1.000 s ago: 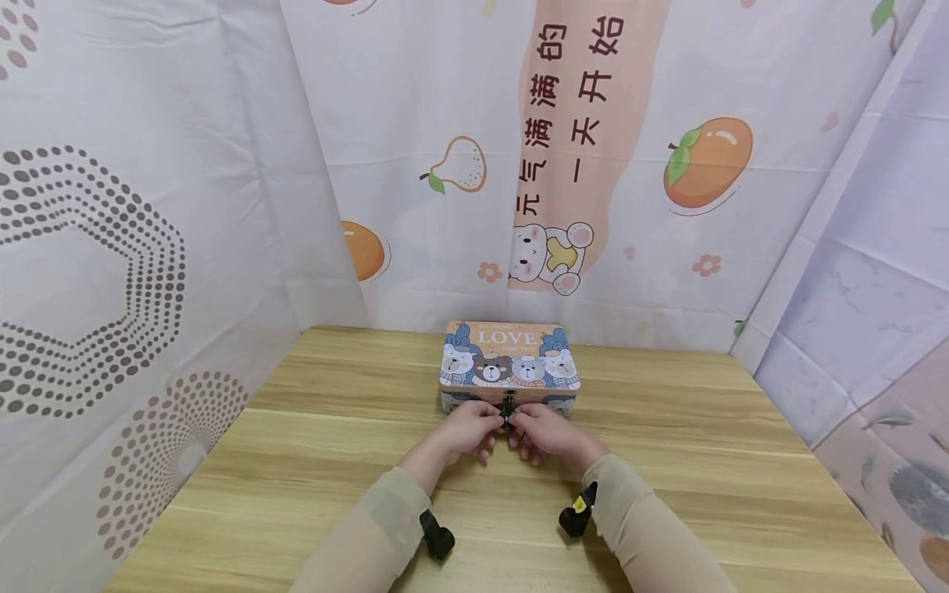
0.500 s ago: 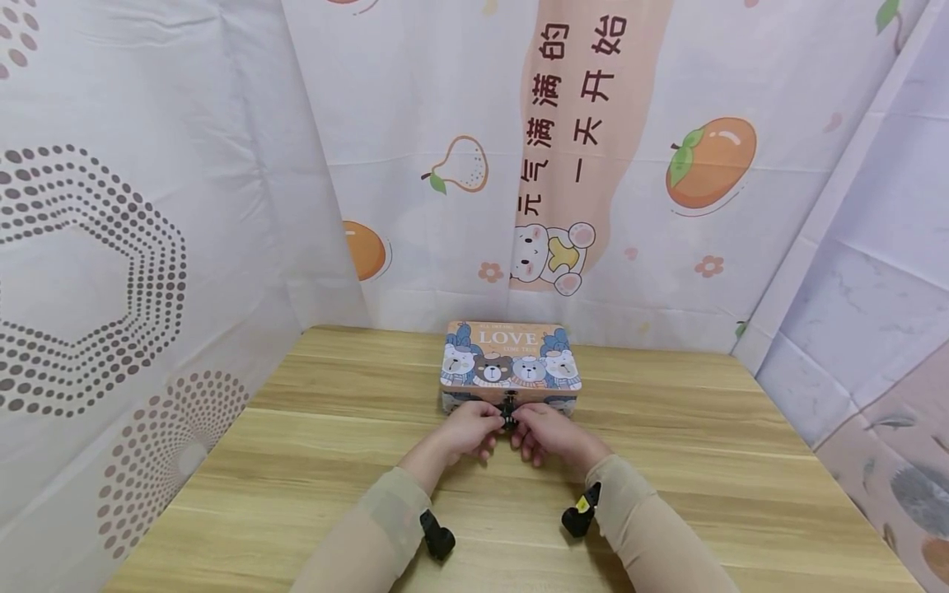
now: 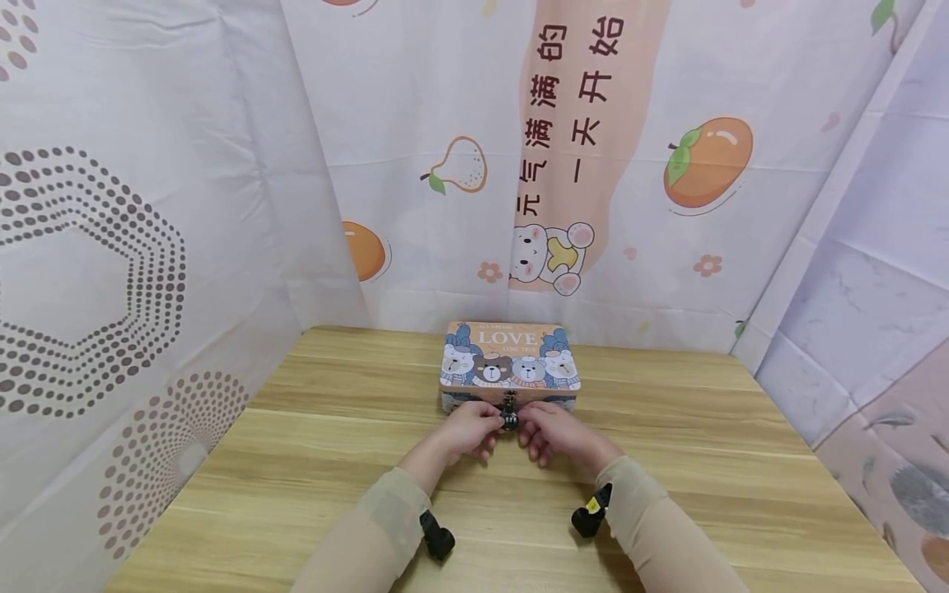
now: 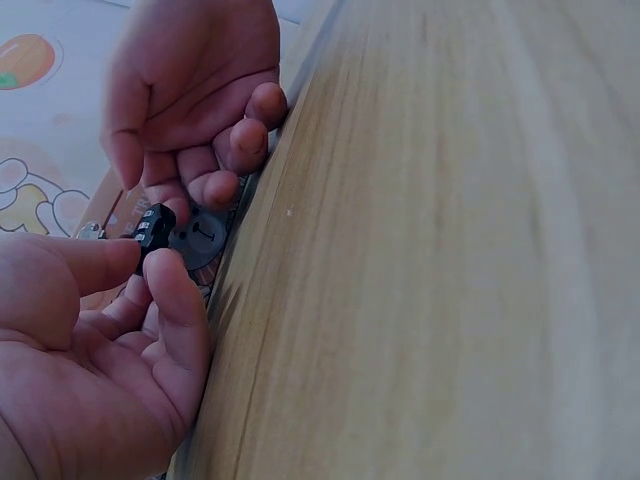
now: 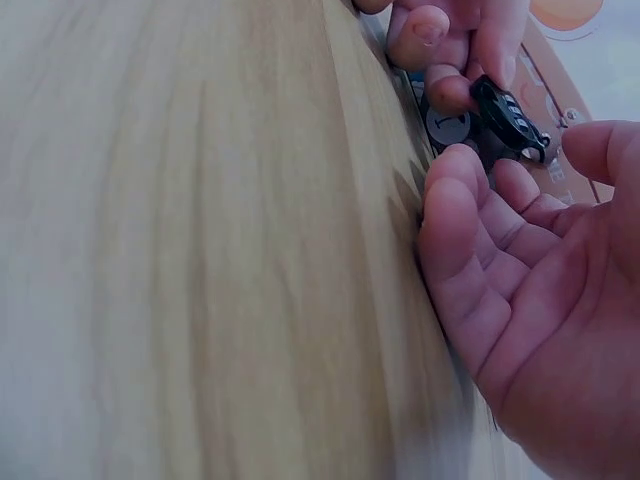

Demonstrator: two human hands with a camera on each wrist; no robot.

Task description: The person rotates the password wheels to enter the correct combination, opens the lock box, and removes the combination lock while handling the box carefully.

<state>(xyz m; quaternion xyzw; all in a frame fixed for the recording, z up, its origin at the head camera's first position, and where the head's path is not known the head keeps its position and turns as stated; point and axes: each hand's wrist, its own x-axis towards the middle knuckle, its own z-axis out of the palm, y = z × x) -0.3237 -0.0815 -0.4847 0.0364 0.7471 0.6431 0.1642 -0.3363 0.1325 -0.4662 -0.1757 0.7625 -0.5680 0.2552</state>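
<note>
A small black combination padlock (image 3: 509, 421) hangs at the front clasp of a lidded box (image 3: 510, 356) printed with cartoon bears and the word LOVE. My left hand (image 3: 467, 430) pinches the padlock between thumb and forefinger. In the left wrist view, the padlock (image 4: 153, 230) shows its number dials. Just to the right of it, my right hand (image 3: 556, 432) has its fingers loosely bent, with nothing between them. The right wrist view shows a gap between the right thumb and forefinger, beside the padlock (image 5: 505, 115). The box lid is down.
The box stands near the back edge of a wooden table (image 3: 356, 461). A printed curtain (image 3: 415, 99) hangs right behind it, and more cloth hangs on the left and right. Black wrist straps (image 3: 437, 535) sit on both sleeves.
My right fingers have come off the padlock and shifted slightly right, so more of it shows. The left hand has stayed in place on it.
</note>
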